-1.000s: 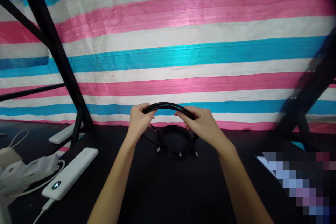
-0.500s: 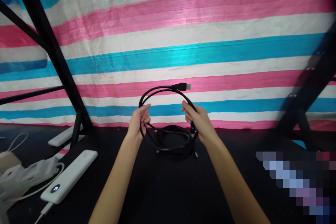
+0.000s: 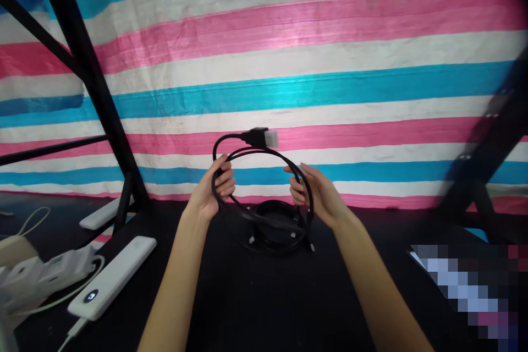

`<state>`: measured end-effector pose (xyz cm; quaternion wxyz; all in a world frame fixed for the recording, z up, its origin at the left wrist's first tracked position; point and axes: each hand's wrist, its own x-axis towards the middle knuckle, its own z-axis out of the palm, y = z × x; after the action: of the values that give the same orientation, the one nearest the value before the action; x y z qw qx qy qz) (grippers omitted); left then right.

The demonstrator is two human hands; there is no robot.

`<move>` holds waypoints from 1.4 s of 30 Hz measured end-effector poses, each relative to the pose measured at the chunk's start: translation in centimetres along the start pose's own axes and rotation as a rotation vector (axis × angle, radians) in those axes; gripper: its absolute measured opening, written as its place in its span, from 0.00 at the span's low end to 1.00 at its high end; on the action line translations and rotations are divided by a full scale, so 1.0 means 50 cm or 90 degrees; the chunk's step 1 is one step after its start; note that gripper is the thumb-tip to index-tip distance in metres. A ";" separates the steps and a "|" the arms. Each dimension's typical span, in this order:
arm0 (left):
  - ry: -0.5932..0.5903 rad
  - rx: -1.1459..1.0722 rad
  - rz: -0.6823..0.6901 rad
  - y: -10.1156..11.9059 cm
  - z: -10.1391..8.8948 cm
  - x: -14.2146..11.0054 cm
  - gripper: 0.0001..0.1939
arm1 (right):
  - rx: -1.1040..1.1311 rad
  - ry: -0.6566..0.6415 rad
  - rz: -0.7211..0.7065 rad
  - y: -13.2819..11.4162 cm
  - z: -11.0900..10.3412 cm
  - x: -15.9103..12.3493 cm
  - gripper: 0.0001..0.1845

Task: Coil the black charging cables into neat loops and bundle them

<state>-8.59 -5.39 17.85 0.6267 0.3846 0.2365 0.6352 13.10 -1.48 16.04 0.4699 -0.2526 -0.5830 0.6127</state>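
A looped black cable hangs in the air between my two hands. Its plug, with a pale, whitish end, points right at the top of the loops. My left hand is closed around the left side of the loops. On the right side, the loops pass through the curled fingers of my right hand, which grips loosely. Below and behind the loops, several coils of black cable with pale plug tips rest on the black table; where the held loops overlap them is hard to make out.
At left lie a white power bank with a cord plugged in, a white power strip and another white slab. Black metal frame legs stand at both sides. A striped sheet hangs behind. A blurred-out item is at right.
The plug has swung left and toward me, looking larger. My left fingers have closed around the loops, and my right fingers have shifted on them. The view has moved slightly.
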 end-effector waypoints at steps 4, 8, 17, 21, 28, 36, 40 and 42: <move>0.184 0.098 0.035 -0.005 -0.009 0.012 0.21 | -0.079 -0.066 -0.062 -0.009 0.019 -0.020 0.36; 0.223 0.055 0.013 -0.021 -0.008 0.023 0.21 | -0.254 -0.036 -0.116 -0.003 0.028 -0.024 0.53; 0.115 -0.040 -0.086 -0.027 -0.004 0.025 0.22 | -0.127 0.125 -0.085 0.001 0.018 -0.002 0.30; 0.141 0.124 0.020 -0.037 -0.001 0.022 0.20 | -0.155 0.177 -0.010 -0.016 0.007 -0.009 0.22; 0.043 0.420 0.004 -0.044 0.008 -0.001 0.40 | -0.265 0.146 0.047 -0.024 -0.017 -0.017 0.26; -0.197 0.602 0.017 -0.048 0.015 -0.017 0.57 | -0.441 0.207 0.013 -0.040 -0.014 -0.036 0.12; -0.232 0.663 0.071 -0.052 0.048 -0.043 0.58 | -0.525 0.266 -0.010 -0.047 -0.012 -0.044 0.13; -0.179 0.725 0.141 -0.060 0.065 -0.051 0.58 | -0.559 0.261 -0.060 -0.045 -0.013 -0.043 0.13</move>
<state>-4.39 -8.16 16.94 0.2770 0.7628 0.4135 0.4128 15.22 -3.33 17.54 0.4512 -0.5158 -0.6927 0.2250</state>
